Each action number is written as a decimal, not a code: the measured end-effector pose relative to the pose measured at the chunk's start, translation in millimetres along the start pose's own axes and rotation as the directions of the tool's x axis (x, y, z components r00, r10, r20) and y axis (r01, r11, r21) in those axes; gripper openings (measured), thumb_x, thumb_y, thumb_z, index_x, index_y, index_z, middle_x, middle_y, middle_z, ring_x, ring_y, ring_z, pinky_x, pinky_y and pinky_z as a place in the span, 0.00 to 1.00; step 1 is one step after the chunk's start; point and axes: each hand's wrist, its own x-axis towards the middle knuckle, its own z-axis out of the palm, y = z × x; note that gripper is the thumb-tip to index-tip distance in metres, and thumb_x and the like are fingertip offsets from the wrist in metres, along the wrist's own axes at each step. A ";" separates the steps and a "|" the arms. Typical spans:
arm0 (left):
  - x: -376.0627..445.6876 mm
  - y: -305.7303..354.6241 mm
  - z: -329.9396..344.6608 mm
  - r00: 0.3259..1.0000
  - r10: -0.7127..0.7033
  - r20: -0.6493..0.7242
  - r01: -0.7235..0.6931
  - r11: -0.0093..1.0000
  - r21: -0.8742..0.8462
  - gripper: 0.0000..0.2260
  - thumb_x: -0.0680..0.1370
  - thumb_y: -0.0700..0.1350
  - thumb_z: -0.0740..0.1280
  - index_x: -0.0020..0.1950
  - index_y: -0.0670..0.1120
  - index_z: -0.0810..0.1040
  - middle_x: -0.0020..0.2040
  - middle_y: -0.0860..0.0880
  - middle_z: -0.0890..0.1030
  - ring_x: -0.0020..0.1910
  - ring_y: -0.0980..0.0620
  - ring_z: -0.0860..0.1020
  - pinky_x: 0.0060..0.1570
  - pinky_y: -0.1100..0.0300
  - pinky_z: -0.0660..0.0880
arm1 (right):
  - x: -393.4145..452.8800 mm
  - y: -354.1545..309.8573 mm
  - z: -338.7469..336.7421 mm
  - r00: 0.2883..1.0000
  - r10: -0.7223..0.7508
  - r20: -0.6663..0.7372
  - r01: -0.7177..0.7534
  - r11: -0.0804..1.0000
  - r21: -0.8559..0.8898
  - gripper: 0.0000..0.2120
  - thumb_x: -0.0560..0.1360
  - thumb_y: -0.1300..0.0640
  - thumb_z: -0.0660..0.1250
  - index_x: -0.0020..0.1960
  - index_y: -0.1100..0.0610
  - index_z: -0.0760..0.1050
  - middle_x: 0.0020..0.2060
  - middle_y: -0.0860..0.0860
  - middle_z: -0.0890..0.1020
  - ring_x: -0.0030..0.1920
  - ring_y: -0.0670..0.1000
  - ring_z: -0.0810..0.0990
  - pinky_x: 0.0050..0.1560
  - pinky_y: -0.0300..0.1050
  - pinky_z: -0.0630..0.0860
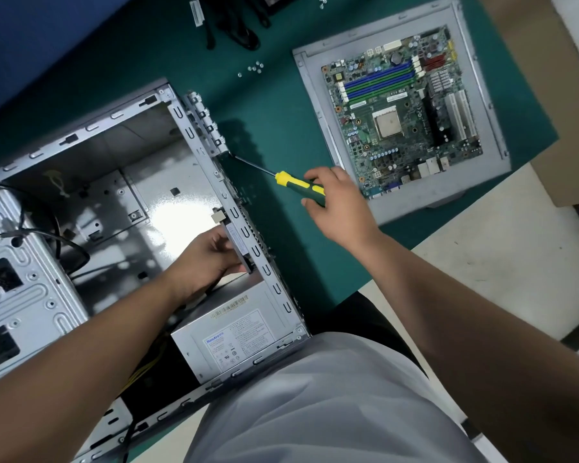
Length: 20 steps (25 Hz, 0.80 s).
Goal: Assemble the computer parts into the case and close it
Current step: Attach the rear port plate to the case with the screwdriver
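Note:
An open grey computer case (114, 208) lies on its side on the green mat, with the power supply (234, 332) seated in its near corner. Inside the case, my left hand (211, 259) grips a dark flat part (238, 242) pressed against the rear wall. My right hand (335, 202) holds a screwdriver (298, 183) with a yellow and green handle, outside the case; its tip points at the rear wall near the slot brackets (204, 125). The green motherboard (405, 111) lies on the grey side panel (315, 105) at the upper right.
Loose screws (254, 68) lie on the mat (274, 111) beyond the case, more at the top edge (322, 1). Black cables (238, 25) sit at the far edge. A drive cage (24, 282) with wires fills the case's left end. A cardboard box (555, 95) stands right.

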 end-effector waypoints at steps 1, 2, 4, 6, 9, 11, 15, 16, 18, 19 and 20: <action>-0.3 -0.1 0.0 1.000 -0.003 -0.001 0.003 1.000 -0.006 0.10 0.77 0.22 0.64 0.53 0.32 0.78 0.42 0.42 0.82 0.40 0.55 0.83 0.41 0.66 0.78 | -3.0 -4.7 -7.1 0.998 -0.018 -0.059 0.023 0.995 0.092 0.20 0.76 0.57 0.72 0.67 0.55 0.75 0.59 0.51 0.76 0.60 0.50 0.77 0.63 0.48 0.74; -0.6 0.0 0.1 1.000 -0.007 -0.002 0.007 1.000 -0.020 0.10 0.77 0.23 0.64 0.54 0.32 0.78 0.44 0.41 0.82 0.41 0.54 0.83 0.43 0.65 0.79 | -6.3 -10.9 -14.7 0.989 -0.039 -0.140 0.063 0.983 0.173 0.20 0.75 0.57 0.74 0.66 0.55 0.75 0.57 0.49 0.77 0.59 0.46 0.77 0.61 0.45 0.75; -0.2 -0.3 0.2 1.000 -0.019 0.006 0.019 0.998 -0.056 0.11 0.77 0.23 0.65 0.56 0.32 0.78 0.47 0.38 0.83 0.45 0.50 0.84 0.47 0.60 0.81 | -11.8 -24.8 -27.9 0.950 -0.077 -0.304 0.162 0.951 0.265 0.20 0.74 0.55 0.75 0.64 0.54 0.75 0.56 0.48 0.78 0.55 0.43 0.77 0.56 0.38 0.74; -0.3 -0.4 -0.2 1.000 -0.024 0.018 0.026 0.997 -0.070 0.11 0.77 0.23 0.65 0.56 0.32 0.78 0.48 0.38 0.85 0.47 0.47 0.84 0.51 0.57 0.81 | -16.9 -39.3 -37.2 0.902 -0.140 -0.408 0.259 0.932 0.253 0.18 0.75 0.53 0.74 0.63 0.54 0.76 0.55 0.48 0.77 0.53 0.42 0.77 0.53 0.35 0.73; -1.0 0.1 -0.8 0.999 -0.015 0.036 0.018 0.997 -0.075 0.11 0.77 0.24 0.65 0.57 0.32 0.78 0.48 0.39 0.86 0.47 0.48 0.85 0.49 0.60 0.81 | -21.8 -52.6 -38.4 0.886 -0.248 -0.393 0.329 0.932 0.154 0.17 0.77 0.55 0.72 0.63 0.57 0.76 0.55 0.52 0.76 0.52 0.46 0.77 0.52 0.43 0.78; -1.7 -0.3 -0.4 0.999 -0.014 0.033 0.017 0.996 -0.086 0.11 0.77 0.23 0.64 0.57 0.31 0.78 0.48 0.39 0.86 0.47 0.48 0.85 0.48 0.61 0.82 | -21.7 -56.3 -33.3 0.909 -0.239 -0.342 0.304 0.941 0.151 0.17 0.78 0.55 0.70 0.65 0.59 0.73 0.56 0.54 0.76 0.51 0.53 0.79 0.50 0.53 0.79; -0.7 -2.2 -0.3 0.999 -0.034 0.029 0.036 0.995 -0.093 0.12 0.77 0.23 0.64 0.60 0.31 0.78 0.50 0.37 0.85 0.49 0.45 0.84 0.52 0.58 0.82 | -16.2 -55.2 -27.4 0.948 -0.113 -0.297 0.208 0.927 0.311 0.16 0.79 0.53 0.70 0.64 0.54 0.70 0.47 0.52 0.81 0.44 0.56 0.83 0.46 0.53 0.81; -0.3 -2.7 -0.8 0.999 -0.032 0.031 0.035 0.996 -0.084 0.12 0.77 0.23 0.64 0.60 0.31 0.78 0.49 0.37 0.85 0.49 0.46 0.84 0.51 0.59 0.82 | -14.7 -51.2 -27.5 0.950 -0.061 -0.307 0.173 0.920 0.352 0.17 0.79 0.52 0.70 0.64 0.53 0.69 0.47 0.51 0.82 0.45 0.54 0.85 0.47 0.51 0.82; 1.1 -4.3 -1.7 0.999 -0.034 0.027 0.035 0.997 -0.066 0.12 0.77 0.23 0.64 0.60 0.30 0.78 0.51 0.35 0.85 0.49 0.46 0.84 0.51 0.59 0.82 | -13.8 -39.7 -28.8 0.943 0.074 -0.324 0.089 0.883 0.461 0.20 0.79 0.53 0.70 0.67 0.50 0.67 0.49 0.51 0.84 0.47 0.49 0.86 0.51 0.52 0.83; 1.8 -5.3 -2.4 0.999 -0.035 0.022 0.036 0.997 -0.062 0.12 0.77 0.23 0.64 0.60 0.30 0.77 0.52 0.34 0.85 0.50 0.45 0.84 0.51 0.59 0.82 | -15.2 -33.6 -29.4 0.938 0.149 -0.312 0.045 0.841 0.539 0.23 0.79 0.53 0.69 0.70 0.47 0.65 0.49 0.51 0.85 0.48 0.48 0.86 0.51 0.54 0.83; 2.5 -6.3 -2.9 0.999 -0.035 0.019 0.036 0.998 -0.059 0.12 0.77 0.23 0.64 0.59 0.29 0.77 0.53 0.32 0.84 0.51 0.43 0.84 0.52 0.58 0.82 | -17.7 -27.4 -30.0 0.934 0.218 -0.284 0.004 0.786 0.618 0.26 0.79 0.54 0.69 0.72 0.44 0.62 0.50 0.52 0.85 0.48 0.49 0.86 0.51 0.55 0.84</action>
